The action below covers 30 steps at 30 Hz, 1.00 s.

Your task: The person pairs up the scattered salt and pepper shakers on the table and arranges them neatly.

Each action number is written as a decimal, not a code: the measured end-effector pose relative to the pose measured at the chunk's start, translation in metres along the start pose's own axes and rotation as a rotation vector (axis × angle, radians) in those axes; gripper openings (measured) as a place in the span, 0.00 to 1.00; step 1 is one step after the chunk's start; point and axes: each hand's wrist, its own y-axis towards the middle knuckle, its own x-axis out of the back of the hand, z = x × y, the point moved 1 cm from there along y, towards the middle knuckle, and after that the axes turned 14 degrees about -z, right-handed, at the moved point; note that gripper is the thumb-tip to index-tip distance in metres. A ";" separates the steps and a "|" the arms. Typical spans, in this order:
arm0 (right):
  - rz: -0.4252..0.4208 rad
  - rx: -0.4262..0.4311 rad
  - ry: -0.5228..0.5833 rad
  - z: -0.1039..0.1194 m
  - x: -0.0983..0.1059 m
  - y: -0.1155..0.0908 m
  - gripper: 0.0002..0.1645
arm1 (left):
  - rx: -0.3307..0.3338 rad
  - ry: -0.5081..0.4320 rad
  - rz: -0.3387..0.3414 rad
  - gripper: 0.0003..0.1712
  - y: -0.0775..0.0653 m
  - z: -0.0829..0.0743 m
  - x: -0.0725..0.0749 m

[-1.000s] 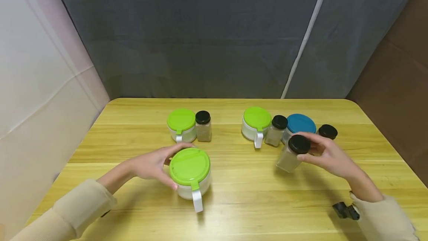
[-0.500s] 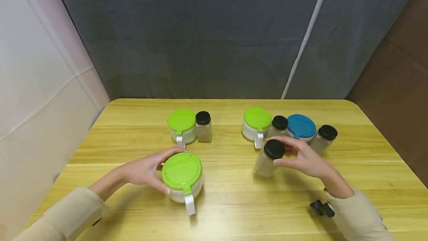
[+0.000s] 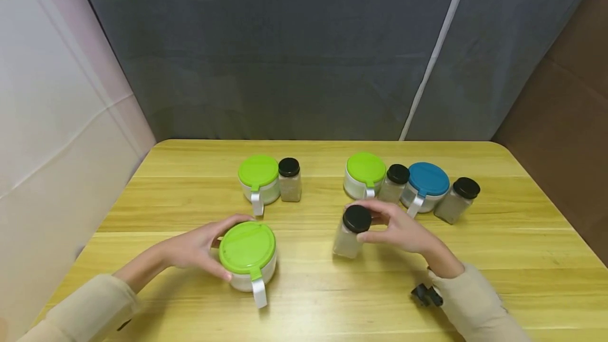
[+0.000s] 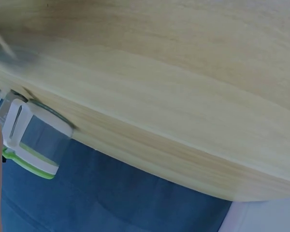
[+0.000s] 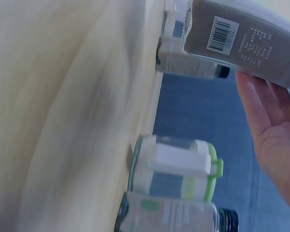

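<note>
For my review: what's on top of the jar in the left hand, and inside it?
A green lid tops the jar that the left hand grips. The lid covers its mouth, so any contents cannot be made out.

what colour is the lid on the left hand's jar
The lid is green; head view shows it best.

On table (image 3: 309, 305): back left, pot (image 3: 258, 173) with jar (image 3: 290, 186) at its right. Back right, left to right: second pot (image 3: 364, 170), second jar (image 3: 392, 189), third pot (image 3: 429, 179), third jar (image 3: 454, 205). Nearer, fourth pot (image 3: 248, 251) left of fourth jar (image 3: 349, 237).
</note>
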 end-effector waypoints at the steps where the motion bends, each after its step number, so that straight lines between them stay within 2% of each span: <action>1: 0.006 0.000 0.001 0.001 -0.002 0.001 0.29 | 0.001 -0.002 0.000 0.52 0.000 0.001 0.000; 11: 0.084 -0.024 0.019 -0.002 -0.024 0.012 0.29 | -0.004 -0.041 0.021 0.51 -0.002 0.006 -0.001; 16: 0.123 0.001 0.075 -0.001 -0.035 0.018 0.29 | 0.008 -0.042 0.020 0.51 -0.004 0.007 0.000; 23: 0.177 0.049 0.134 -0.001 -0.052 0.024 0.28 | -0.014 -0.063 0.054 0.53 -0.006 0.008 0.001; 30: 0.215 0.063 0.175 -0.001 -0.068 0.031 0.27 | 0.034 -0.075 0.051 0.53 -0.008 0.010 0.001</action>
